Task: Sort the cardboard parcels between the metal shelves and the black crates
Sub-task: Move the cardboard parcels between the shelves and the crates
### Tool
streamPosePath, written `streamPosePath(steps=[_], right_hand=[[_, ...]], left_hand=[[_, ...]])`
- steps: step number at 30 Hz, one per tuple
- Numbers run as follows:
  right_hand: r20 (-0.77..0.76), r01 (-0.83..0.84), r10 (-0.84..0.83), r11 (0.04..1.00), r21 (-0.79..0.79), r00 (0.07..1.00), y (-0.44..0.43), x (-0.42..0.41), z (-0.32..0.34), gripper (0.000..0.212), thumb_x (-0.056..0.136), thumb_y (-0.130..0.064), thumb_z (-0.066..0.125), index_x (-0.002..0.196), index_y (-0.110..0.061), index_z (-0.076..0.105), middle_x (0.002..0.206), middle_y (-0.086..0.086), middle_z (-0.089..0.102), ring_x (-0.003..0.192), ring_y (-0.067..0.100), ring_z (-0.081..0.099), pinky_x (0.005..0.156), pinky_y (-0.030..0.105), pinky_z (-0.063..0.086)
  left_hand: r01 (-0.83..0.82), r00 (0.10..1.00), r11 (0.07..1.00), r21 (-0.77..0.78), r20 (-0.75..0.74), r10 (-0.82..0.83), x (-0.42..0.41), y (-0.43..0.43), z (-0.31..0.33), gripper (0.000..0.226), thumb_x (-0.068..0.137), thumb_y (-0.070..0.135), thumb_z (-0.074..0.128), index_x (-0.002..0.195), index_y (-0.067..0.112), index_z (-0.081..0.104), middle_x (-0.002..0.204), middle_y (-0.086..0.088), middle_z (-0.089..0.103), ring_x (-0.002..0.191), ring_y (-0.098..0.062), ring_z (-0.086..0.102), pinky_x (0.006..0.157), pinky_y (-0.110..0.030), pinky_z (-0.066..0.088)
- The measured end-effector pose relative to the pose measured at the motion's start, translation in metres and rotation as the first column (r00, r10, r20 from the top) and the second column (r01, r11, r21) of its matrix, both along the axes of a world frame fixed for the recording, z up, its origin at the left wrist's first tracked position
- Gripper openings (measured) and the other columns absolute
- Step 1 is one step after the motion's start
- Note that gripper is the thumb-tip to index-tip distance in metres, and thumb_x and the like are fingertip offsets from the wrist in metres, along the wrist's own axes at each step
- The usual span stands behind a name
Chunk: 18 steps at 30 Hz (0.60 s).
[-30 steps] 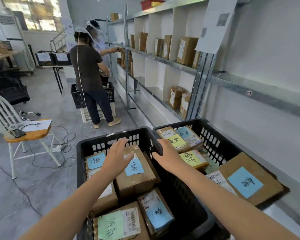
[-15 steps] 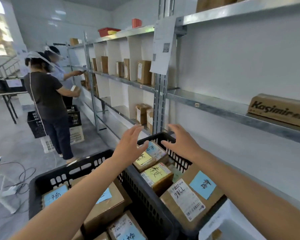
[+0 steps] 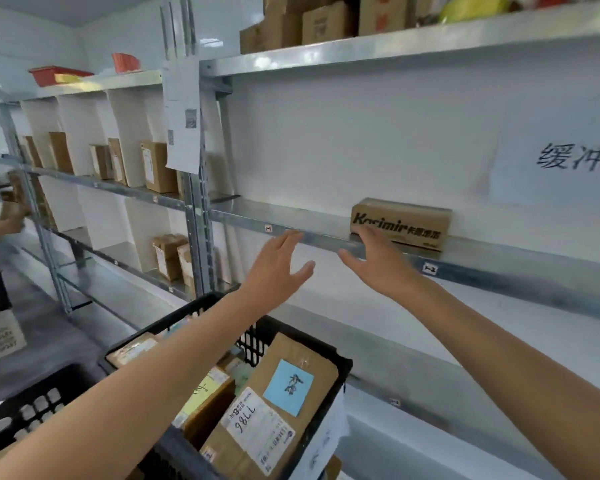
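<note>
A long cardboard parcel printed "Kasimir" [image 3: 406, 221] lies on the middle metal shelf [image 3: 312, 223]. My right hand [image 3: 378, 265] is open, its fingertips touching the parcel's lower left corner at the shelf edge. Just to its left, my left hand [image 3: 278, 268] is raised in front of the shelf edge, fingers spread and holding nothing. Below my arms a black crate [image 3: 340, 362] holds several parcels, the nearest a big box with a blue note and a white label [image 3: 274, 407]. A second black crate [image 3: 39, 400] sits at the lower left.
The top shelf carries several cardboard boxes [image 3: 312, 22]. Further left, shelf bays with white dividers hold upright parcels [image 3: 156, 166]. Another person's hand holding a parcel [image 3: 4, 216] shows at the left edge. A paper sign [image 3: 565, 168] hangs on the wall at right.
Both my hands have risen from above the crates to the middle shelf, and my view has swung up and right. My right hand has reached the Kasimir parcel.
</note>
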State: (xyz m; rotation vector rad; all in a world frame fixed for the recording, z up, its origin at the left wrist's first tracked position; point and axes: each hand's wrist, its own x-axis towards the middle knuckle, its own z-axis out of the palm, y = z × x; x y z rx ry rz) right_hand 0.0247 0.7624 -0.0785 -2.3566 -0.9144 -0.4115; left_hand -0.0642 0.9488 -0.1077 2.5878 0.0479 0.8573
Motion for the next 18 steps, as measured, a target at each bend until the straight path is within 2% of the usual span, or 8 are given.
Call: streamPosePath(steps=[4,8,13,18], right_hand=[[0.007,0.087,-0.087,0.996,-0.014,0.996,-0.05,0.023,0.014,0.056,0.099,-0.043,0.052,0.145,-0.015,0.04,0.147,0.003,0.043,0.135,0.022,0.04,0.105,0.035,0.036],[0.0,0.142,-0.142,0.99,0.021,0.99,-0.083,0.047,0.02,0.048,0.099,-0.038,0.054,0.14,-0.016,0.044,0.138,0.003,0.048,0.129,0.021,0.043,0.097,0.028,0.039],[0.002,0.187,-0.187,0.982,0.001,0.982,-0.109,0.075,0.026,0.05,0.099,-0.04,0.053,0.14,-0.013,0.044,0.14,0.002,0.047,0.131,0.02,0.041,0.108,0.039,0.04],[0.005,0.223,-0.223,0.974,-0.023,0.975,-0.13,0.098,0.028,0.055,0.1,-0.038,0.052,0.144,-0.008,0.041,0.143,0.008,0.045,0.132,0.024,0.04,0.111,0.042,0.037]], left_hand=[[0.091,0.996,0.989,-0.116,0.021,-0.09,0.047,-0.035,0.01,0.057,0.096,0.035,0.059,0.147,0.016,0.04,0.152,0.0,0.04,0.138,-0.017,0.037,0.117,-0.033,0.031],[0.127,0.992,0.973,-0.194,0.006,-0.129,0.091,-0.059,0.019,0.054,0.096,0.036,0.06,0.144,0.02,0.041,0.149,0.001,0.043,0.135,-0.019,0.041,0.112,-0.039,0.038],[0.197,0.98,0.962,-0.19,0.042,-0.192,0.13,-0.082,0.032,0.049,0.096,0.029,0.058,0.142,0.022,0.043,0.133,-0.001,0.053,0.12,-0.018,0.049,0.096,-0.029,0.04],[0.204,0.979,0.968,-0.147,0.057,-0.198,0.164,-0.099,0.041,0.049,0.096,0.03,0.06,0.14,0.014,0.045,0.141,-0.002,0.049,0.128,-0.02,0.046,0.106,-0.031,0.038]])
